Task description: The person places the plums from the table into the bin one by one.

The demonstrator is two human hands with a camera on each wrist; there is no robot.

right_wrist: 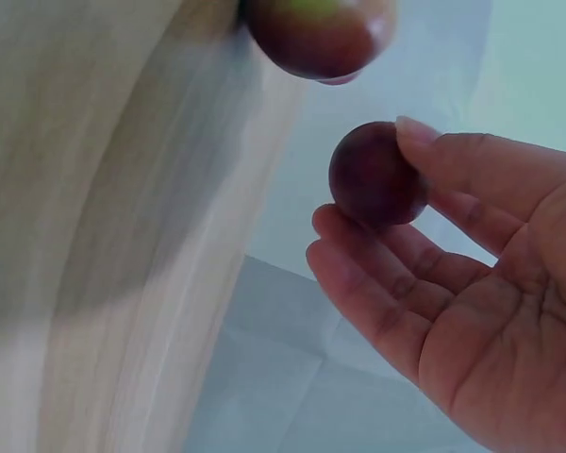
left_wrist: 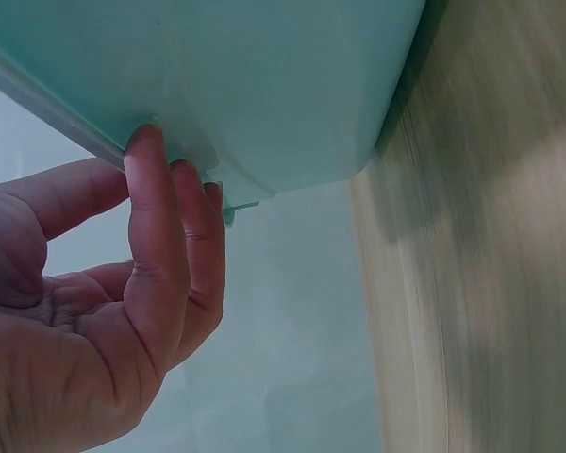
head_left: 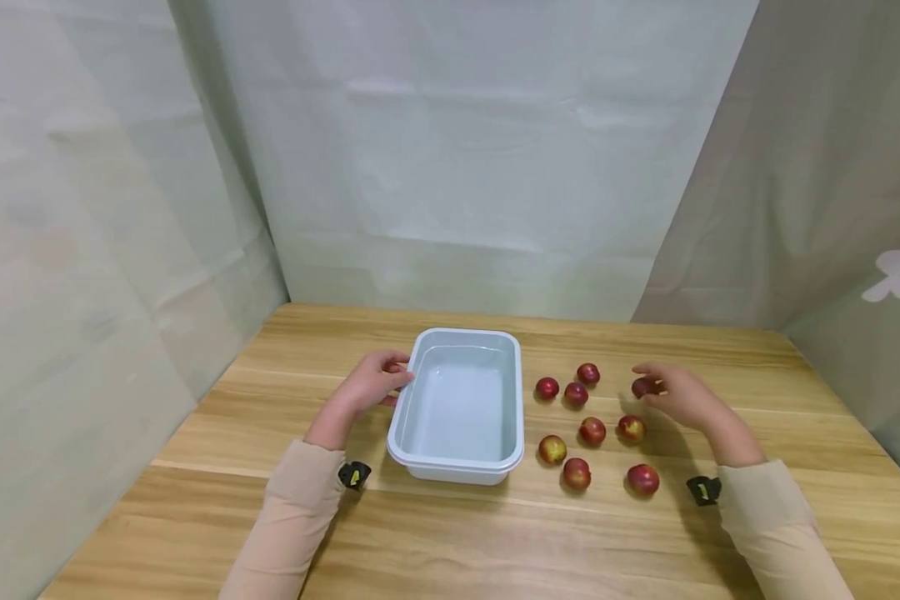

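Note:
A pale blue plastic tub [head_left: 465, 335] stands empty in the middle of the wooden table [head_left: 495, 542]. My left hand [head_left: 397, 377] rests against its left side; in the left wrist view the fingertips [left_wrist: 146, 142] touch the tub [left_wrist: 292, 85] just under the rim, fingers nearly straight. My right hand [head_left: 654, 388] is to the right of the tub and pinches a dark red plum [head_left: 642, 387] between thumb and fingers just above the table. The right wrist view shows this plum [right_wrist: 377, 175] held at the fingertips [right_wrist: 410, 132], with another plum [right_wrist: 321, 33] beyond it.
Several more red plums lie loose on the table right of the tub, from the far one [head_left: 588, 373] to the near one [head_left: 642, 480]. Pale curtains close off the back and both sides. Bare wood lies in front of the tub.

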